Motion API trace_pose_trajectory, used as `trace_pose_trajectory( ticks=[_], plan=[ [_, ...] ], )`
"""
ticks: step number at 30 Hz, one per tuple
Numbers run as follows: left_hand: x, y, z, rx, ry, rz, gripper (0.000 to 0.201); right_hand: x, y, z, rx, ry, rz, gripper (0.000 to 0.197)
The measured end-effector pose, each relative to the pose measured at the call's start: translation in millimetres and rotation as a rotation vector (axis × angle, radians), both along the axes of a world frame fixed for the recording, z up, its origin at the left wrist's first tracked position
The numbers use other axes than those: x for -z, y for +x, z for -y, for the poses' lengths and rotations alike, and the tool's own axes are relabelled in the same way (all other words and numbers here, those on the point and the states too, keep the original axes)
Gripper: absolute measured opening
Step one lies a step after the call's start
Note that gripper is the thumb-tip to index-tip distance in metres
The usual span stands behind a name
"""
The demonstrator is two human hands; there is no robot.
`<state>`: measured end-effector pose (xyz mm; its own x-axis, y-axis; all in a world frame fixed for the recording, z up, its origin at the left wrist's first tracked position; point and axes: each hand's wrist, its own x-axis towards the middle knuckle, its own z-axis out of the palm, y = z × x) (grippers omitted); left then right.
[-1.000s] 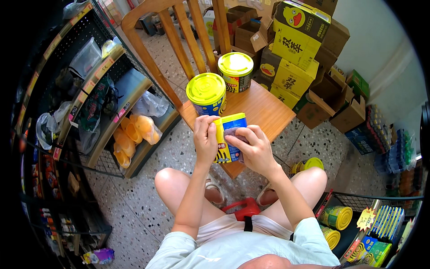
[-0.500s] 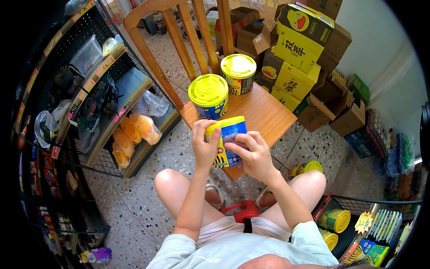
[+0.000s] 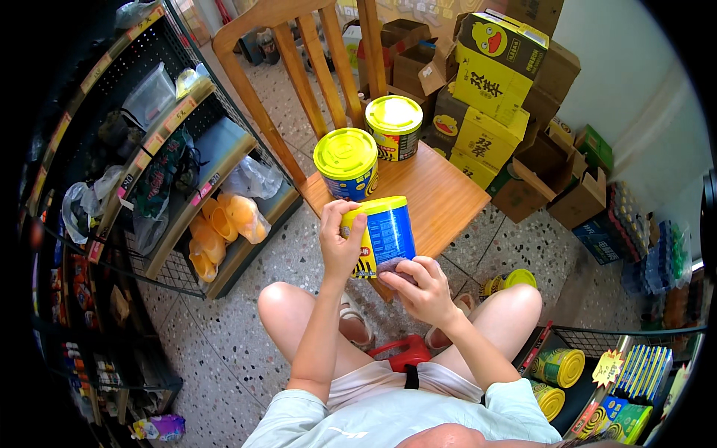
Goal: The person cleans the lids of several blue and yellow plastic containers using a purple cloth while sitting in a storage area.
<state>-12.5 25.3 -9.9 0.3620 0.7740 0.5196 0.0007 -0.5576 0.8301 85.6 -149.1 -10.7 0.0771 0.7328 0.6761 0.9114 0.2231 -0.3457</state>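
Centre of frame: a blue-and-yellow tub (image 3: 396, 231) is held up, tilted, over the front part of a wooden chair seat (image 3: 442, 200). The left hand (image 3: 340, 243) pinches its left side, thumb toward the viewer and fingers near the rim. The right hand (image 3: 427, 293) has its fingers bunched around a greyish cloth (image 3: 390, 266) and presses it to the tub's lower wall. Good practice, as judged here: keep the left grip firm but not denting, lay the cloth flat, work with light, overlapping strokes, and turn the tub so that each part of the wall faces the cloth.

Surroundings: the seat is smooth, orange-brown wood; two lidded tubs (image 3: 346, 154) stand upright toward its back. Below lies a speckled stone floor (image 3: 216, 340). Stocked shelves (image 3: 237, 153) fill the left of the frame; cartons (image 3: 489, 134) are stacked at upper right beside a pale wall (image 3: 624, 89).
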Motion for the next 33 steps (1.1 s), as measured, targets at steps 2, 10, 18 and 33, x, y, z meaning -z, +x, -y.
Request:
trace_pose_trajectory(
  ticks=[2, 10, 18, 33],
  plan=[
    [-0.3, 0.7, -1.9, 0.010, 0.007, 0.005, 0.021, 4.2, 3.2, -3.5, 0.033, 0.080, 0.059, 0.039],
    [17.0, 0.5, -4.7, 0.090, -0.065, 0.075, 0.020, 9.2, 1.6, -2.6, 0.019, 0.149, 0.161, 0.037],
    [24.3, 6.4, -1.5, 0.138, -0.181, 0.168, 0.013, -8.6, -1.9, 1.1, 0.016, 0.114, 0.170, 0.036],
    [-8.8, 8.0, 6.9, 0.046, 0.055, -0.079, 0.025, -33.0, 9.9, -6.2, -0.091, -0.089, 0.036, 0.039]
  ],
)
